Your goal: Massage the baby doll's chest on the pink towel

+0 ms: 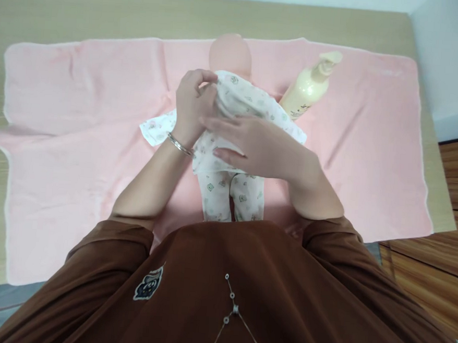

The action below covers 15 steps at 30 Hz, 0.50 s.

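A baby doll [230, 54] lies on the pink cloth with its bare head toward the far side. It wears a white printed shirt [253, 102] and matching printed trousers [215, 194]. With thumb and fingers pinched, my left hand [195, 98] holds the shirt's edge near the doll's neck. My right hand [254, 144] lies across the shirt's front, fingers stretched out and pointing left, their tips close to my left hand. One shirt sleeve [155, 129] spreads out to the left. The doll's arms are hidden.
A cream pump bottle [307, 88] lies tilted on the cloth, right of the doll and close to the shirt's right sleeve. The wrinkled pink cloth [371, 150] covers most of the wooden table [146, 14]. Pale walls stand behind and at the right.
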Available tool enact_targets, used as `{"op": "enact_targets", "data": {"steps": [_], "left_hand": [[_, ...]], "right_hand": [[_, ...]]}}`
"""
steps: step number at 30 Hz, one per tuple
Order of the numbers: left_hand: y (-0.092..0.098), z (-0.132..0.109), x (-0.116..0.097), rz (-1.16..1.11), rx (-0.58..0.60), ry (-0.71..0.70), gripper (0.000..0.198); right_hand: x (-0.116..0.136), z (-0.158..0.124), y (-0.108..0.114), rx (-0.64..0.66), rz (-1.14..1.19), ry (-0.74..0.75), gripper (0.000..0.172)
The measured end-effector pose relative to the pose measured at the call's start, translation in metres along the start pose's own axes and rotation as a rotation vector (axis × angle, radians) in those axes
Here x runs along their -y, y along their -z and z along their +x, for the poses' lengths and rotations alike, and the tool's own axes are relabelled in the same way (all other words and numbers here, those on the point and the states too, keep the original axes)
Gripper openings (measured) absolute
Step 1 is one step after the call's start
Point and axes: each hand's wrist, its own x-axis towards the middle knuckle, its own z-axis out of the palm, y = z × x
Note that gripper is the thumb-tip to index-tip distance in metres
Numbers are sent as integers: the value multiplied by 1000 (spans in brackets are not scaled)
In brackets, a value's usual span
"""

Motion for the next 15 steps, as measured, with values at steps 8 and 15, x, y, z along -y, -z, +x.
{"op": "enact_targets", "data": {"steps": [8,15], "left_hand": [[-38,-12,-73,-505,330,-110,12],[-74,22,-124,-1080,507,252,53]], "right_hand": [[-61,-32,50,-878,-54,-91,34],[-112,-28,42,-1010,-27,-278,32]]}}
